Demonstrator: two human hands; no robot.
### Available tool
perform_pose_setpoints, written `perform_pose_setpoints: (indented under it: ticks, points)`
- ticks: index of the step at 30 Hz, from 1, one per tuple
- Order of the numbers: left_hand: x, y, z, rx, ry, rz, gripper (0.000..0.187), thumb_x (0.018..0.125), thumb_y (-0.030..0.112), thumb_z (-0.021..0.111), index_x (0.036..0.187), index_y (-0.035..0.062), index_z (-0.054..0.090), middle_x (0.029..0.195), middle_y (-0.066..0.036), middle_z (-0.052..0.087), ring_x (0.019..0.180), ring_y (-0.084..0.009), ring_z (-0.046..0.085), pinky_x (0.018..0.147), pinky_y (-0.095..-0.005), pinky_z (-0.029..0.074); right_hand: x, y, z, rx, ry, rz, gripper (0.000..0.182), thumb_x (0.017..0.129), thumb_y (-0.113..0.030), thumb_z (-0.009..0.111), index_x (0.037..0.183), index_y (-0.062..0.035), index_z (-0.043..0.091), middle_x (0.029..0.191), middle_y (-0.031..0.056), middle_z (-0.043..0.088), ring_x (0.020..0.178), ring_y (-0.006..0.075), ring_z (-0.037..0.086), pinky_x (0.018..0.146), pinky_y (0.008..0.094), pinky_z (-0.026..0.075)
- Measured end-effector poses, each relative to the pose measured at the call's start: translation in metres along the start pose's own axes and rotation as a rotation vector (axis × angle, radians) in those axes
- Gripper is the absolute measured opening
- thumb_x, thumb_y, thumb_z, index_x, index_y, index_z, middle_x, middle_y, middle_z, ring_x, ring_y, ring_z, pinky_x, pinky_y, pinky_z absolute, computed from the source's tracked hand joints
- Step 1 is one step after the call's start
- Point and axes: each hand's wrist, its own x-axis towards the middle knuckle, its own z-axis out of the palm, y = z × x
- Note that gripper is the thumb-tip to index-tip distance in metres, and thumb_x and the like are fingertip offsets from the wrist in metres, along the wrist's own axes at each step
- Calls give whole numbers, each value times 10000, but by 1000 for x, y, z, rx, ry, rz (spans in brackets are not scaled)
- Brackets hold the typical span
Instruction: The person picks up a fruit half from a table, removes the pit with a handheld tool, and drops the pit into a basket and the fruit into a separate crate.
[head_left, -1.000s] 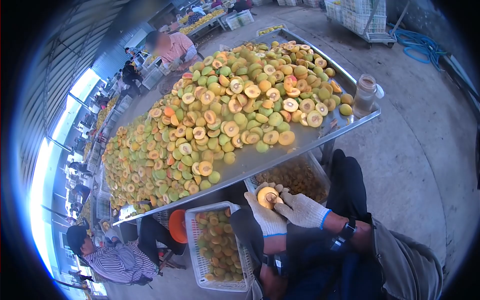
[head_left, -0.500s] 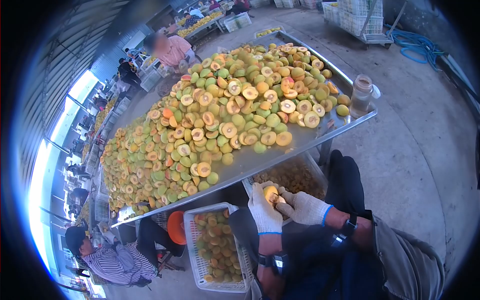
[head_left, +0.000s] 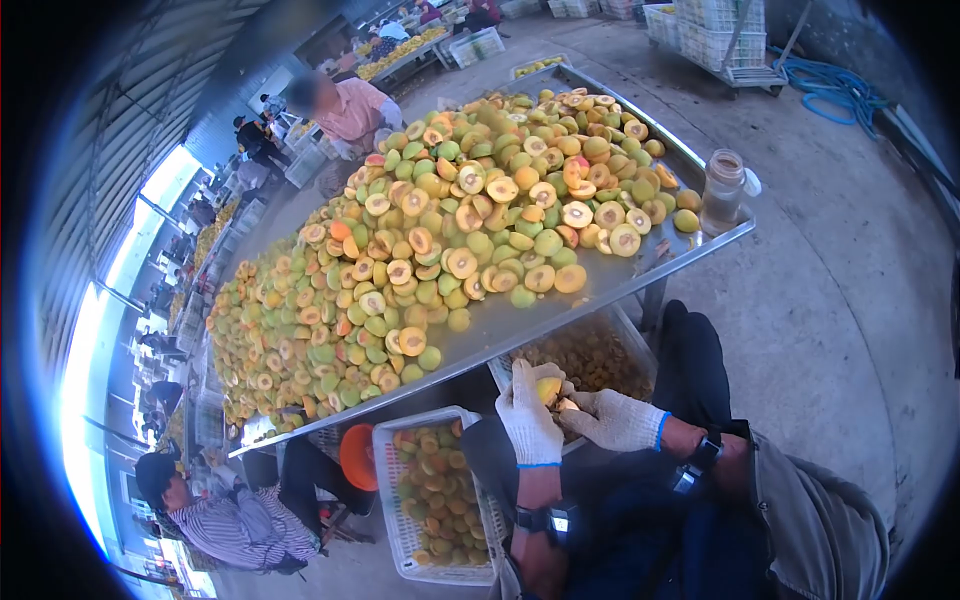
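Observation:
My left hand (head_left: 532, 422), in a white knit glove with a blue cuff, is closed around a yellow apricot (head_left: 547, 389). Right against it, my right hand (head_left: 618, 418), gloved the same way, has its fingers pinched together at the fruit. A small pale piece shows at the right fingertips, too small to name. Both hands are over a white crate (head_left: 643, 352) of brown pits or scraps (head_left: 585, 357), below the table edge. In front, a large heap of halved apricots (head_left: 465, 262), green to orange, covers much of the metal table (head_left: 480, 335).
A white crate (head_left: 390, 500) of apricots stands left of my knees, beside an orange bowl (head_left: 357, 457). A jar (head_left: 722, 195) sits on the table's right corner. A person in stripes (head_left: 245, 525) sits at left; another (head_left: 352, 110) works across the table. A blue hose (head_left: 830, 90) lies behind.
The apricot has turned in my left hand, showing more of its yellow skin. My right fingers have shifted slightly lower. The person across the table has moved an arm down toward the heap.

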Motion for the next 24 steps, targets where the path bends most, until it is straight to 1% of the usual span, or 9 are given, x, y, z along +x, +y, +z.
perform_pose_setpoints:
  ticks: [2,7,10,14,17,20,22,23,24]
  points:
    - [0,-1,3,-13,-6,-13,560,1061,430,568,913,-86,728,775,-131,701,664,-222,679,641,-317,533,-2,-3,-3,27,-11,22,477,1052,-476,509,1081,-47,715,916,262,725,861,484,688,782,538,532]
    - [-1,11,10,101,44,-23,560,1058,409,564,916,-103,741,805,-134,714,672,-197,653,642,-313,523,-6,-20,-15,-349,17,-57,452,1068,-469,470,1235,-80,627,930,262,719,866,485,684,803,549,525]
    - [3,5,7,161,62,-37,555,1055,396,557,926,-110,745,813,-138,718,684,-191,645,650,-311,517,-5,-15,-22,-262,-19,-147,392,1076,-398,492,1246,-65,608,873,257,702,817,487,668,736,565,508]
    - [2,3,5,244,31,-31,555,1053,399,557,939,-110,747,809,-138,720,691,-189,642,658,-309,510,-9,-14,-23,-256,-69,-84,393,1080,-401,490,1268,-75,604,890,267,702,832,487,668,752,560,507]
    - [-4,10,8,299,28,-38,553,1052,398,554,926,-106,745,792,-138,716,678,-202,656,644,-309,519,-8,0,-8,-149,-37,-99,453,1076,-475,450,1157,-87,671,959,263,720,898,478,684,806,521,532]
    - [-8,9,11,195,64,-114,567,1060,411,542,912,-100,738,774,-147,709,659,-215,670,624,-315,532,-10,2,-2,-2,-38,-31,486,1082,-475,444,1111,-58,691,915,229,725,823,421,695,788,483,540]
    - [-5,4,9,161,25,-21,594,1071,437,516,916,-95,730,782,-157,707,645,-229,679,612,-331,550,-15,-7,-7,79,-45,-33,521,1089,-476,438,1051,-32,707,857,159,724,774,309,687,773,418,541]
    - [-7,3,9,164,23,-22,594,1071,437,516,916,-95,730,782,-157,707,645,-229,679,612,-331,550,-18,-15,-11,82,-43,-32,521,1089,-476,438,1051,-32,707,857,159,724,774,309,687,773,418,541]
    - [-12,5,11,111,39,-40,611,1073,457,506,931,-95,726,791,-159,708,650,-234,681,621,-337,557,-21,-25,-15,107,-105,86,519,1094,-466,432,1039,-34,713,834,125,714,778,259,676,770,385,535]
